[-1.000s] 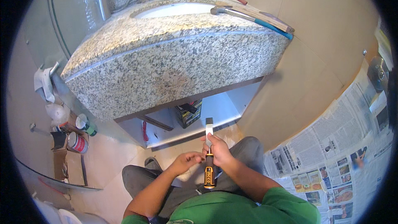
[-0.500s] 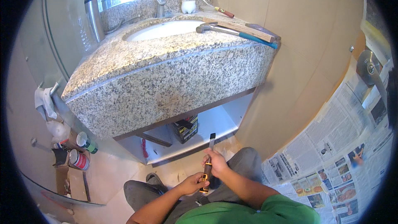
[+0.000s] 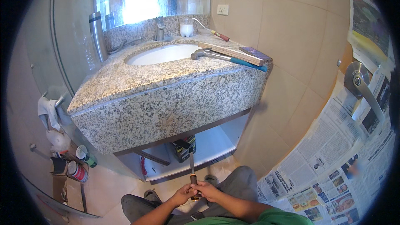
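Between my knees, a chisel (image 3: pixel 193 179) with a dark brown and yellow handle points up and away from me, its narrow metal blade toward the cabinet. My left hand (image 3: pixel 183 195) has its fingers closed around the handle from the left. From the other side, my right hand (image 3: pixel 208 191) grips the same handle, its fingers meeting those of the left. The blade's tip appears in front of a dark box (image 3: pixel 185 150) inside the open cabinet (image 3: pixel 212 143), so its exact end is hard to make out.
Above stands a granite vanity (image 3: pixel 166 112) with a white basin (image 3: pixel 162 54). A hammer (image 3: pixel 229 57), a wooden strip (image 3: pixel 233 53), a phone (image 3: pixel 254 53) and a red-handled tool (image 3: pixel 220 36) lie on it. Cans (image 3: pixel 78 171) stand at left; a newspaper-covered door (image 3: pixel 310 162) is at right.
Both hands have moved left and slightly down with the chisel. My right hand has slid from the blade end down onto the handle. The view has tilted up a little.
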A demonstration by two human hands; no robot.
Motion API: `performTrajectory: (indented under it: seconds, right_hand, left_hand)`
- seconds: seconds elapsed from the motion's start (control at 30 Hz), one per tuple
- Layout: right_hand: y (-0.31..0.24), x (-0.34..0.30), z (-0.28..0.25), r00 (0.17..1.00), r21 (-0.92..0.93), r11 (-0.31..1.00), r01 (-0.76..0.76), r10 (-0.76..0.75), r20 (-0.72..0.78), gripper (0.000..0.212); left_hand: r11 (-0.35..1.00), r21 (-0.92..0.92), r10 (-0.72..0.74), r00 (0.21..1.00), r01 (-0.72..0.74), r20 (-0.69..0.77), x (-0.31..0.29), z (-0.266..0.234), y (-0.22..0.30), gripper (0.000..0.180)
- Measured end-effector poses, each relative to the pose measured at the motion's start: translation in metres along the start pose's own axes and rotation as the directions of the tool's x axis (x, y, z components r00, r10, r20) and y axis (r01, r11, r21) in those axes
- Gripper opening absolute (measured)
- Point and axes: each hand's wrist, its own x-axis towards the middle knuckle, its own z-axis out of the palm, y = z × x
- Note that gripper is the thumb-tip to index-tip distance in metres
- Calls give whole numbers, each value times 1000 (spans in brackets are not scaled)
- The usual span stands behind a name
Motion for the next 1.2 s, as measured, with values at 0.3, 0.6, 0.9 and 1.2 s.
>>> performTrajectory:
  seconds: [0.3, 0.6, 0.9, 1.2]
  right_hand:
    - [15, 7, -19, 999, 250, 968, 9, -18, 32, 30]
    - [20, 10, -23, 1000, 257, 966, 13, -17, 15, 27]
    - [17, 8, -22, 999, 239, 971, 9, -20, 44, 28]
    - [11, 5, -17, 1000, 226, 974, 0, -4, 14, 27]
  left_hand:
    - [999, -12, 40, 994, -39, 102, 7, 7, -3, 42]
    - [998, 54, 7, 993, -14, 121, 10, 2, -9, 42]
    - [1000, 2, 6, 995, -6, 96, 5, 8, 2, 36]
    - [998, 62, 0, 996, -6, 90, 10, -5, -20, 36]
